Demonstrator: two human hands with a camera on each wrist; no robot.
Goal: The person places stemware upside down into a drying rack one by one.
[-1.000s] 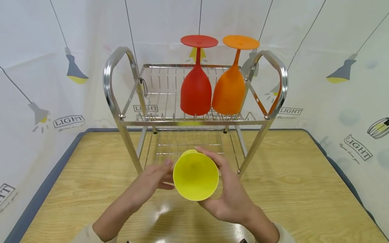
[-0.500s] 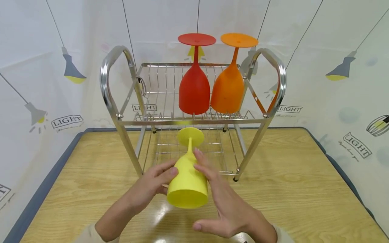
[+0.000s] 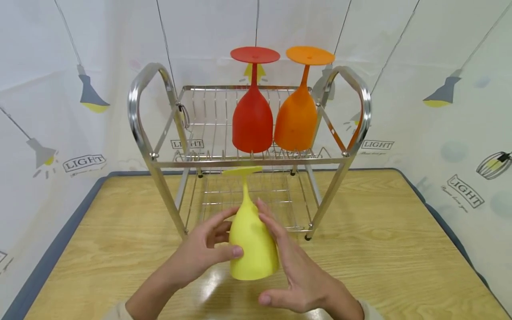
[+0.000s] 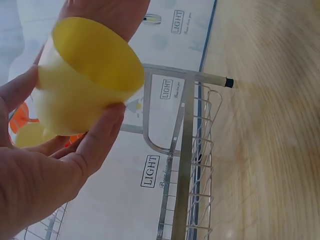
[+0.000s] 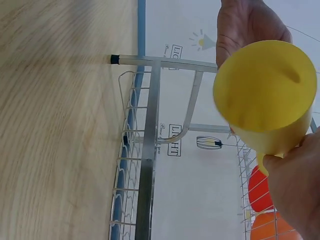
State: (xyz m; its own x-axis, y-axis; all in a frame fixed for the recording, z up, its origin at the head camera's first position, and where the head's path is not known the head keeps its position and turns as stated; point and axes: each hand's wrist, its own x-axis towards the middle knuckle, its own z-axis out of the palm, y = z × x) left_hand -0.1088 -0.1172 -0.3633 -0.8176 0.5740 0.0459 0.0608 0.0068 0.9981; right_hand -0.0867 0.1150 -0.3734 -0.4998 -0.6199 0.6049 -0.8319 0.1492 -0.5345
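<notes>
A yellow plastic goblet [image 3: 253, 244] is held upside down above the table, in front of the rack, its base and stem pointing up. My left hand [image 3: 198, 253] grips the bowl from the left, thumb on its near face. Beside the bowl's right side, my right hand [image 3: 294, 275] keeps its fingers fairly straight and close against the goblet, with the thumb held apart. Both wrist views look into the hollow mouth of the goblet [image 4: 97, 52]. A red goblet [image 3: 252, 122] and an orange goblet [image 3: 296, 126] stand upside down on the rack's upper shelf.
Behind the hands stands a two-tier metal dish rack [image 3: 200, 164] with curved side handles and a wire lower tier [image 3: 246, 202]. It sits on a wood-grain table [image 3: 384, 240]. Printed white sheeting [image 3: 432, 133] surrounds the table's back and sides.
The yellow goblet has turned from its mouth facing the camera to mouth down, base up. My left hand has taken hold of the bowl; my right thumb has let go of it.
</notes>
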